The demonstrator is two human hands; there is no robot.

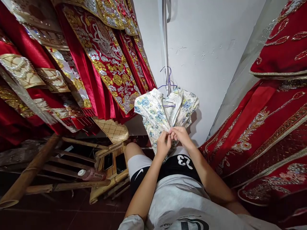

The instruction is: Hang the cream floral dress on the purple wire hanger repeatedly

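A cream garment with a blue and yellow flower print (155,111) hangs on a purple wire hanger (168,83) from a metal pole (165,41) against the white wall. Both my hands meet at its front opening, below the collar. My left hand (163,144) pinches the left edge of the cloth with closed fingers. My right hand (181,135) pinches the right edge beside it, fingertips touching the left hand. My forearms reach up from my lap, over black shorts with the number 23 (184,160).
Red garments with gold and silver embroidery (103,54) hang close on the left, and more red embroidered cloth (268,127) on the right. A bamboo chair (112,159) and bamboo poles (28,172) stand at lower left, with a pink bottle (92,174) lying there.
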